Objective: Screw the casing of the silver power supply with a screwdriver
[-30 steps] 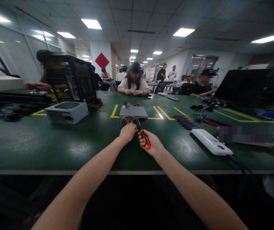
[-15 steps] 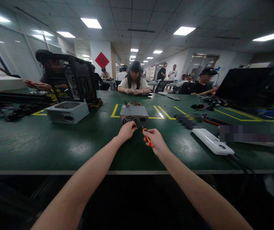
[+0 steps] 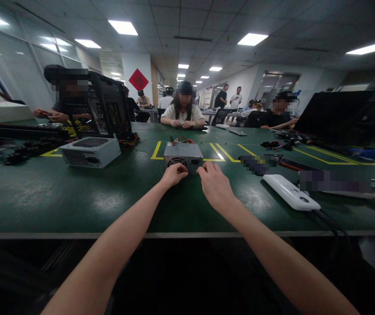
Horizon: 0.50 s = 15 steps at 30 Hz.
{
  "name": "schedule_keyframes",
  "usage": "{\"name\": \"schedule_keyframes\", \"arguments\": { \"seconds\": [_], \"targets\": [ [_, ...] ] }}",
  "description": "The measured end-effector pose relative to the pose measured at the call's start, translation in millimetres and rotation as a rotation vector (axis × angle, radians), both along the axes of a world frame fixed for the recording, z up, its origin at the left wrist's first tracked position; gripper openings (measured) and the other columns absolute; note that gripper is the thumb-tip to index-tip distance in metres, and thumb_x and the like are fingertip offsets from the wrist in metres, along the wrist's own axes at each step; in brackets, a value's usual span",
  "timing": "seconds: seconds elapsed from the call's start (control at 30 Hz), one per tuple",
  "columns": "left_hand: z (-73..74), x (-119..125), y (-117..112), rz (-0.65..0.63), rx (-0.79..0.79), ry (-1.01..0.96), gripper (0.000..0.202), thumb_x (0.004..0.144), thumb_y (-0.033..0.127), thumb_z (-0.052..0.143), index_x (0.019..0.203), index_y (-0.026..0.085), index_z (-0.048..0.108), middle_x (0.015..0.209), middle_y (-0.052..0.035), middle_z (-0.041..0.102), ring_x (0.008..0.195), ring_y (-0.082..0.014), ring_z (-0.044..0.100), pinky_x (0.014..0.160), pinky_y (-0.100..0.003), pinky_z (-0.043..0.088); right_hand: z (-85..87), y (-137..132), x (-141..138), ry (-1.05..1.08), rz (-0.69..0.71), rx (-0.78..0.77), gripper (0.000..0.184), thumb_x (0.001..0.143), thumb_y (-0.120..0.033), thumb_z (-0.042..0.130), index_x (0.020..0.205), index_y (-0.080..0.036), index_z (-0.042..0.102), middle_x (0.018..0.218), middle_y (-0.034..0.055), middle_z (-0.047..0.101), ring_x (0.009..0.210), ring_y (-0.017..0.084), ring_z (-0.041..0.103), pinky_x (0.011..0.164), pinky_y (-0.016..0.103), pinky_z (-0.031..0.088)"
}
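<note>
Bare left forearm (image 3: 122,232) here, bare right forearm (image 3: 266,238) there, both smooth and tapering forward! Left grip (image 3: 175,174) uncovered, right grip (image 3: 216,184) just as bare!

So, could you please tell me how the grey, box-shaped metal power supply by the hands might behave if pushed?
The grey, box-shaped metal power supply looks rigid-walled, so it probably won't flex. Sitting low and flat on the green tabletop, it would likelier slide than tip. The thin, coloured cables behind it would probably trail floppily.
</note>
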State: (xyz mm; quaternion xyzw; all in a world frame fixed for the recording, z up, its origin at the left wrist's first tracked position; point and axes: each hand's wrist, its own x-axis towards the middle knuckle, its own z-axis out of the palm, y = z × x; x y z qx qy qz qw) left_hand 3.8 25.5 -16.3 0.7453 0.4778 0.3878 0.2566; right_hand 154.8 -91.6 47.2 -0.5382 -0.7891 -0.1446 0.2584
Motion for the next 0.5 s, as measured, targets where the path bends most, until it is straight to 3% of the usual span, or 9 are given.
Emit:
{"name": "schedule_keyframes", "arguments": {
  "seconds": [0.17, 0.37, 0.5],
  "targets": [
    [-2.2, 0, 3, -0.080, -0.069, -0.148, 0.018, 0.070, 0.014, 0.061, 0.088, 0.015, 0.060, 0.073, -0.0014, 0.064, 0.066, -0.0118, 0.061, 0.068, -0.025, 0.049, -7.3, -1, 5, -0.114, -0.031, 0.055, 0.031, 0.076, -0.001, 0.036, 0.094, -0.016, 0.056, 0.097, 0.0133, 0.049, 0.087, 0.024, 0.043, 0.070, 0.035, 0.041],
    [7.8, 3, -10, -0.164, -0.185, -0.323, 0.038, 0.071, 0.010, 0.059, 0.109, 0.013, 0.055, 0.069, -0.0007, 0.063, 0.062, -0.0111, 0.061, 0.068, -0.026, 0.047, -21.8, 1, 14, -0.066, -0.021, 0.113, 0.026, 0.080, -0.006, 0.038, 0.096, -0.016, 0.055, 0.094, 0.0107, 0.050, 0.086, 0.021, 0.045, 0.072, 0.033, 0.043],
    [12.2, 4, -15, -0.174, -0.227, -0.350, 0.041, 0.072, 0.011, 0.060, 0.112, 0.013, 0.054, 0.070, -0.0010, 0.063, 0.062, -0.0102, 0.060, 0.067, -0.024, 0.046, -26.9, 3, 15, -0.019, -0.003, 0.141, 0.024, 0.081, -0.008, 0.039, 0.097, -0.017, 0.055, 0.093, 0.0104, 0.050, 0.086, 0.021, 0.047, 0.071, 0.033, 0.043]
  ]
}}
